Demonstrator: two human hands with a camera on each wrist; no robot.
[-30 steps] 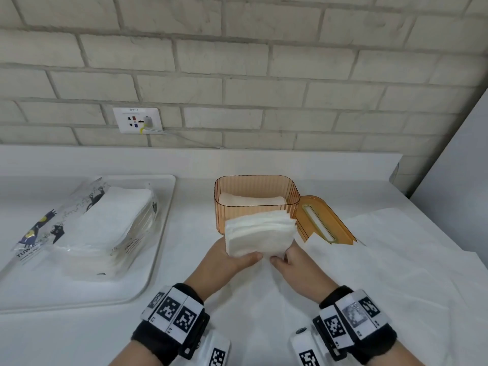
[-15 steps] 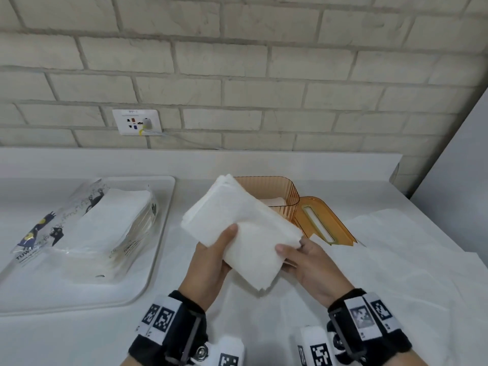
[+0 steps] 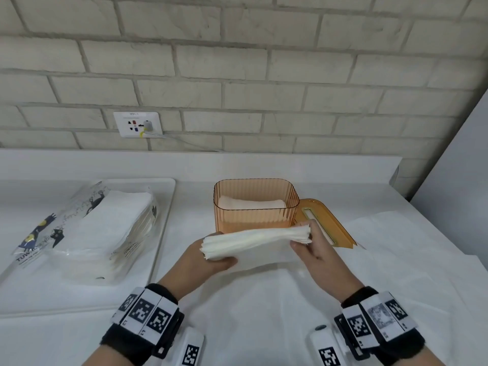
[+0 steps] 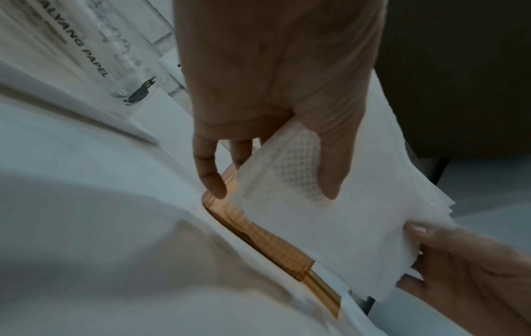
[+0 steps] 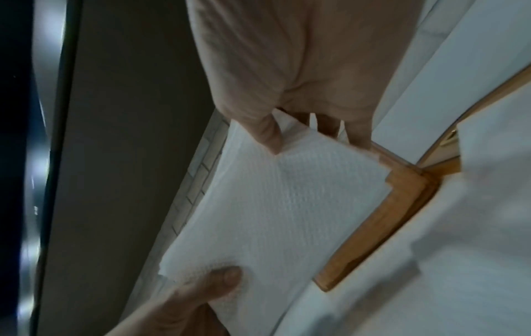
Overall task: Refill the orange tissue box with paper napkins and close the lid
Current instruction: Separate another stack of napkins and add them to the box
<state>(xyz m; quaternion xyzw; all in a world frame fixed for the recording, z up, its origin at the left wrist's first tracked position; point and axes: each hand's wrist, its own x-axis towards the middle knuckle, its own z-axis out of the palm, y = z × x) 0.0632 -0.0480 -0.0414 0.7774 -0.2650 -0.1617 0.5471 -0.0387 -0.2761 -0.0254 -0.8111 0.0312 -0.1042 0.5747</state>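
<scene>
1. Right in front of the orange tissue box (image 3: 254, 207), the person holds a stack of paper napkins (image 3: 253, 243) off the counter, lying roughly flat and edge-on to the head camera.
2. Left hand (image 3: 203, 262) grips the stack's left end, thumb on top and fingers curled underneath; the left wrist view shows the thumb (image 4: 330, 159) pressed onto the embossed top sheet.
3. Right hand (image 3: 317, 249) pinches the right end the same way, thumb over and fingers under, so both hands are clamped on the same stack.
4. That box sits open on the white counter (image 3: 184, 223), and there's already a low pile of napkins inside (image 3: 250, 203), well below the rim.
5. Its orange lid (image 3: 327, 225) lies flat just to the right of the box, slot facing up, partly behind the right hand. Can't tell if it touches the box.
6. Off to the left, a white tray (image 3: 161, 233) carries an opened plastic napkin pack (image 3: 87, 233) with printed lettering.
7. A sheet of white paper (image 3: 383, 260) covers the counter under the hands and to the right.
8. Back wall is pale brick with a wall socket (image 3: 137, 124) that has something plugged in.
</scene>
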